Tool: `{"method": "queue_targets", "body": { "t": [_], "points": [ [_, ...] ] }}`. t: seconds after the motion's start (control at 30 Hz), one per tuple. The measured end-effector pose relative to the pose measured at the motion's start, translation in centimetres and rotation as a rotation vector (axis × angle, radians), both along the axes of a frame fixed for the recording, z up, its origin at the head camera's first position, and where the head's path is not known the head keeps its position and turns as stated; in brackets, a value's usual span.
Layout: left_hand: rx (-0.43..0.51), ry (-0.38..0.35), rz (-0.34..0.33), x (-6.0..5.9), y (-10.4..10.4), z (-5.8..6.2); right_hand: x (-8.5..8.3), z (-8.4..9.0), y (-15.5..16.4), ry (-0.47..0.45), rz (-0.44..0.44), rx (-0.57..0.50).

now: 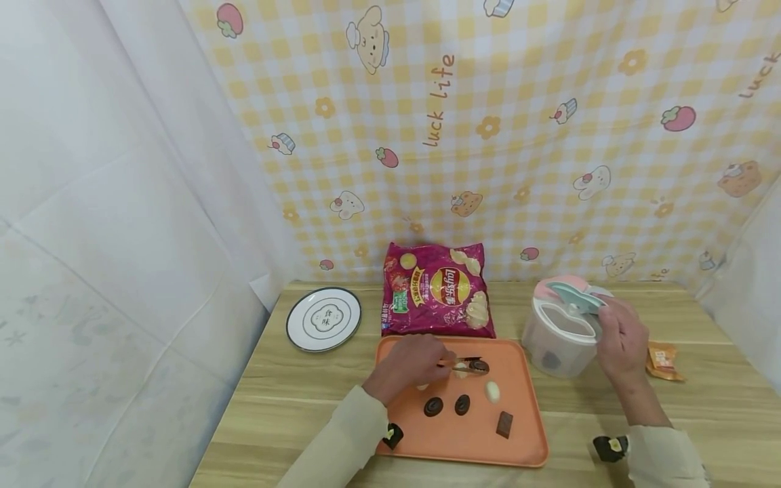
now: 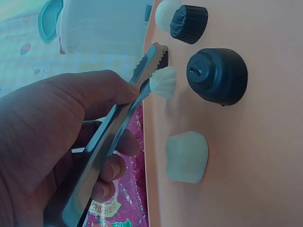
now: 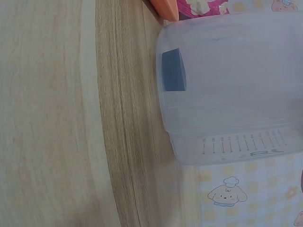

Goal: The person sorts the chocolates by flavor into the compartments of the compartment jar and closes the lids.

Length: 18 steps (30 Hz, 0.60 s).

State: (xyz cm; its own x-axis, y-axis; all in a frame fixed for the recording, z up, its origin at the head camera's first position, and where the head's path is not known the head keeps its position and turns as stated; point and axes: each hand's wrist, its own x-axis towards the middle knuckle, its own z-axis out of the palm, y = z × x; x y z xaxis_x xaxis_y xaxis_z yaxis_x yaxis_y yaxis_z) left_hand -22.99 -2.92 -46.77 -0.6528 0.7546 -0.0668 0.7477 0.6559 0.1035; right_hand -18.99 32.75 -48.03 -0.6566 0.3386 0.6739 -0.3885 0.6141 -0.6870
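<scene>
My left hand grips metal tongs above the orange tray. Their serrated tips are right at a white shell-shaped chocolate. Around it on the tray lie round dark chocolates, another white one and a brown rectangular chocolate. At the tray's right, my right hand holds the raised green flap lid of a clear plastic container. One dark piece sits at the container's bottom. The right wrist view does not show the right hand's fingers.
A purple bag of chips lies behind the tray, and a white plate stands at the back left. On the right is a small orange packet. A patterned yellow cloth hangs behind the wooden table.
</scene>
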Motion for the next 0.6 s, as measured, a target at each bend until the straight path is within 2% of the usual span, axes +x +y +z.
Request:
{"method": "queue_targets", "body": {
  "t": [0.3,0.6],
  "points": [
    [0.006,-0.003,0.006,-0.09,0.00,-0.10,0.01,-0.01,0.03,0.007,0.002,0.007],
    [0.001,0.035,-0.003,0.01,0.00,-0.14,0.01,-0.08,0.02,-0.010,-0.012,0.015]
  ]
}}
